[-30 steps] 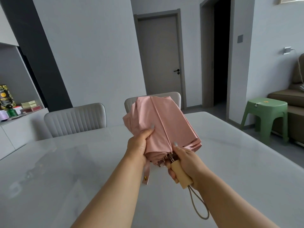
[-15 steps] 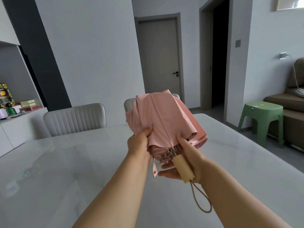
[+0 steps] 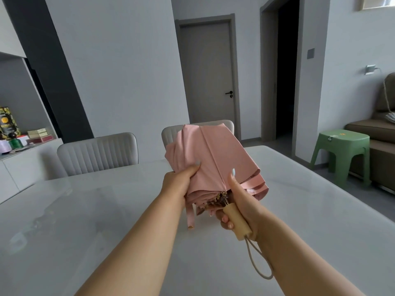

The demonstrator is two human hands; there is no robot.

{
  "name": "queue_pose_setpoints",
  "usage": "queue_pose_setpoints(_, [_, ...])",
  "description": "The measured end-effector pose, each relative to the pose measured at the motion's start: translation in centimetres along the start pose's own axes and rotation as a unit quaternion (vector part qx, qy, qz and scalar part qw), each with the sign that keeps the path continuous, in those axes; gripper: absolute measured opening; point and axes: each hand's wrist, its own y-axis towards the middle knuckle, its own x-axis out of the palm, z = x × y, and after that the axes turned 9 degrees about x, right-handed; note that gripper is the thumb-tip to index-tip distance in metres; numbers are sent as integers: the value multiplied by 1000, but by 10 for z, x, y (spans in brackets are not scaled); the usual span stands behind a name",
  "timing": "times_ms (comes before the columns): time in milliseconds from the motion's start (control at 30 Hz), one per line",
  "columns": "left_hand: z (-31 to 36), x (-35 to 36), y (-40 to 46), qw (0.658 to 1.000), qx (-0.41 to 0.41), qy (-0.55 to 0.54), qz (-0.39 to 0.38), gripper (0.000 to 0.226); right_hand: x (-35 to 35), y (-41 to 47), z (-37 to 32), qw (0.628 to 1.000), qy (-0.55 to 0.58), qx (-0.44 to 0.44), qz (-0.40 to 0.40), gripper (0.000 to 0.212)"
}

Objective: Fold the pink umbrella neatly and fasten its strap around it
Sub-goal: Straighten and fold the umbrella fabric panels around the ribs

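1. I hold the pink umbrella (image 3: 213, 159) up in the air over the table (image 3: 85, 221), between me and the chairs (image 3: 98, 152), with its top pointing away from me and its handle (image 3: 237, 221) towards me.
2. My right hand (image 3: 241, 201) wraps the wooden handle: the fingers curl under it, and the thumb (image 3: 234, 180) reaches forward and presses on the cloth just beside a rib seam. I judge this is the anchor, so I keep it firm and let the thumb pin the pleat that is already flat.
3. My left hand (image 3: 179, 184) grips the left side of the bunched cloth, thumb on top and fingers hidden behind it. It is closed on the fabric, not spread wide.
4. The step in hand, as I read it, is smoothing the panels round the shaft. The right side shows loose flaps fanning out in layers, so the folding is not done.
5. To do it well I would lay each flap the same way round, one over the next, pulling the cloth down towards the handle so no panel bunches near the metal rib ends.
6. The strap (image 3: 190, 216) hangs free below my left hand, its end dangling above the table. It needs to stay outside the pleats, or I will have nothing to wrap with.
7. The cord loop (image 3: 258, 265) droops from the handle's end beside my right wrist; I would keep it clear of the strap.
8. Squeezing too hard could crease the cloth crookedly, so light, even pressure seems best.
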Motion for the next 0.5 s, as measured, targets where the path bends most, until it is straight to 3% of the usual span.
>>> queue_pose_setpoints(133, [14, -6, 1, 988, 60, 133, 42, 109, -7, 2, 9, 998, -37, -18, 47, 84])
queue_pose_setpoints(233, [32, -5, 1, 944, 143, 279, 105, 114, -12, 3, 11, 994, -75, -9, 83, 90])
queue_pose_setpoints(300, [45, 2, -2, 897, 242, 348, 124, 101, -15, 3, 12, 991, -88, -11, 99, 96])
queue_pose_setpoints(367, [55, 13, -2, 864, 341, 361, 84, 77, -16, 3, 13, 990, -90, -10, 111, 97])
queue_pose_setpoints(500, [73, 44, 4, 852, 387, 346, -72, 38, -17, 0, 15, 988, -93, -14, 123, 86])
